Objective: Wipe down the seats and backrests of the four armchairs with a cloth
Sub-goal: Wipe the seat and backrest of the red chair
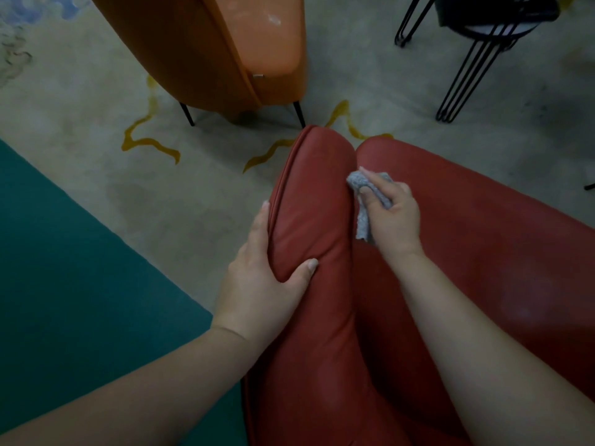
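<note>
Left hand: the left hand [257, 278] clasps the padded armrest [309, 226] of the red armchair [467, 252] — thumb curled over the top, fingers wrapped down the outer side.
Right hand: the right hand [391, 214] pinches a grey cloth [365, 201] and presses it into the crease between armrest and seat; fingers bent round the bunched fabric.
Cloth: partly covered by the hand, a strip hanging below the palm.
Red armchair: fills the lower right, its backrest and near edge cut off by the frame.
Orange armchair: the orange armchair [219, 49] stands beyond on the carpet [80, 101] — top cut off.
Wire-legged chair: a black wire-legged chair [476, 43] sits upper right, dim and only partly seen.
</note>
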